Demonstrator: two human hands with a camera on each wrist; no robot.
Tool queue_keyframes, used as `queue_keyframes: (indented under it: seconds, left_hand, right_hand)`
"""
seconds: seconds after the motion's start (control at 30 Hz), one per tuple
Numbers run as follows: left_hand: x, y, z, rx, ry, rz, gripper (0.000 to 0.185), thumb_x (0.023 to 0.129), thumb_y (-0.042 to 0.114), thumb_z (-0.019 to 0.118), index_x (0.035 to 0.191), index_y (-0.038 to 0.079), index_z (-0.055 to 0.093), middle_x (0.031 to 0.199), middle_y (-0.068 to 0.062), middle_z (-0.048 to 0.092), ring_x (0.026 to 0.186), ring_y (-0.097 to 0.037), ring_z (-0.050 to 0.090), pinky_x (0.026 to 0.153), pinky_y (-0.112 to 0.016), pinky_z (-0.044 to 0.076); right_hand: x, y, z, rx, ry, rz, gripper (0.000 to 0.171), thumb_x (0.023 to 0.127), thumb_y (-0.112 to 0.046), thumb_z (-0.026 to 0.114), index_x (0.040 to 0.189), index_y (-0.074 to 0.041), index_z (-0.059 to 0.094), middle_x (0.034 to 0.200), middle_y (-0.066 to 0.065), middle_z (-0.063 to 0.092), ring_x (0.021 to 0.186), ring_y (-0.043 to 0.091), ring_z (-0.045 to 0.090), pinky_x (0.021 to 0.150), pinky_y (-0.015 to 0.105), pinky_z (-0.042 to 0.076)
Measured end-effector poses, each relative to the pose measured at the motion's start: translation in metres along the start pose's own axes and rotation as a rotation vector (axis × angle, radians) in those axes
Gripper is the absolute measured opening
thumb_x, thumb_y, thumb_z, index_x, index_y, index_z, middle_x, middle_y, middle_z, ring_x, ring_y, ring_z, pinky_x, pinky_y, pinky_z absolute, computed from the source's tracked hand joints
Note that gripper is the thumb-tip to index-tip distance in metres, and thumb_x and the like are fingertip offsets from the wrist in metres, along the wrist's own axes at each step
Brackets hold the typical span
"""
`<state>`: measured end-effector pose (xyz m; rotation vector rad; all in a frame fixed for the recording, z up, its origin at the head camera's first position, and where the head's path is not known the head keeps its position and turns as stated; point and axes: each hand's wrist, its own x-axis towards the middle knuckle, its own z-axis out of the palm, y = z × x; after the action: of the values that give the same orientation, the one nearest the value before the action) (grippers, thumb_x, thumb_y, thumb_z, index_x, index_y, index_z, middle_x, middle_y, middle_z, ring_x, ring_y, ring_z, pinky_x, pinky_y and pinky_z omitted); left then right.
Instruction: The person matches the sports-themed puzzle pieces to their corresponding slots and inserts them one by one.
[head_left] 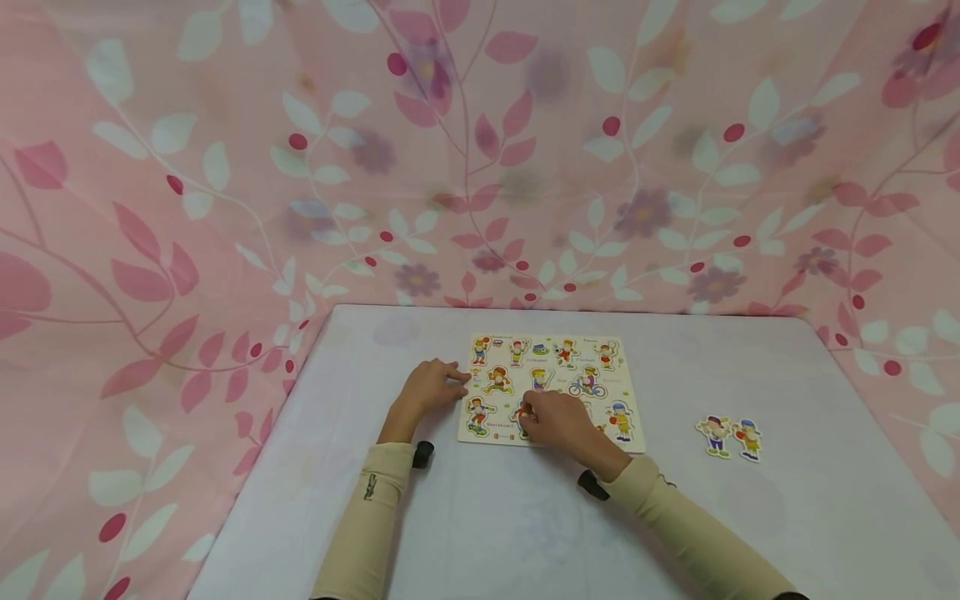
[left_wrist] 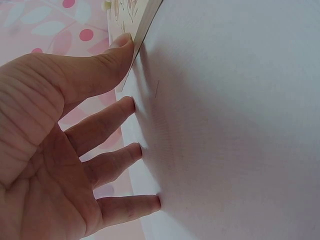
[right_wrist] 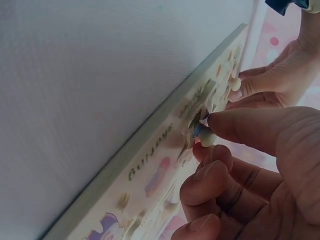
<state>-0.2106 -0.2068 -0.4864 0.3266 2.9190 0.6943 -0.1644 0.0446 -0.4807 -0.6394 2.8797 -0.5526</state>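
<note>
The puzzle board (head_left: 551, 388) sat flat on the table (head_left: 525, 517), closer to the far edge and about midway between the side edges. The left hand (head_left: 427, 390) was spread out with relaxed fingers, fingertips (left_wrist: 131, 104) down on the table and the thumb against the board's left edge, gripping nothing. The right hand (head_left: 555, 421) was over the board's near edge, thumb and finger pinched on a small peg (right_wrist: 204, 134) of a piece (head_left: 522, 417) lying in the board. Two loose pieces (head_left: 729, 437) lay side by side on the table, well off to the right of the board. Pink floral cloth (head_left: 225, 208) hung behind everything.
</note>
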Motion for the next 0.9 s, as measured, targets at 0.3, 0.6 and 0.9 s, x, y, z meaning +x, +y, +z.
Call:
queue_keyframes:
  seconds: [0.3,0.6,0.9]
  left_hand:
    - [-0.001,0.002,0.000,-0.014,-0.003,-0.013,0.029,0.085,0.023,0.078,0.113,0.017,0.076,0.133,-0.009,0.061,0.123,-0.035,0.055,0.103,-0.048,0.041]
    - [0.000,0.001,0.001,0.000,-0.015,-0.021,0.030,0.086,0.023,0.078,0.115,0.017,0.075,0.134,-0.009,0.061,0.125,-0.035,0.054,0.105,-0.047,0.040]
    - [0.000,0.002,0.001,0.002,-0.011,-0.022,0.030,0.085,0.024,0.078,0.115,0.018,0.075,0.134,-0.009,0.061,0.125,-0.035,0.054,0.105,-0.047,0.039]
  right_hand:
    - [0.002,0.000,0.003,-0.038,0.006,-0.011,0.017,0.088,-0.022,0.069,0.079,-0.018,0.055,0.065,-0.006,0.048,0.058,0.012,0.044,0.052,0.029,0.032]
    - [-0.005,0.001,-0.002,-0.016,0.012,0.007,0.011,0.088,-0.025,0.070,0.089,-0.017,0.063,0.069,-0.007,0.051,0.060,0.012,0.045,0.052,0.029,0.034]
    - [-0.020,0.008,-0.020,0.003,0.050,0.012,0.013,0.089,-0.026,0.071,0.094,-0.016,0.064,0.060,-0.006,0.049,0.054,0.012,0.044,0.048,0.027,0.032]
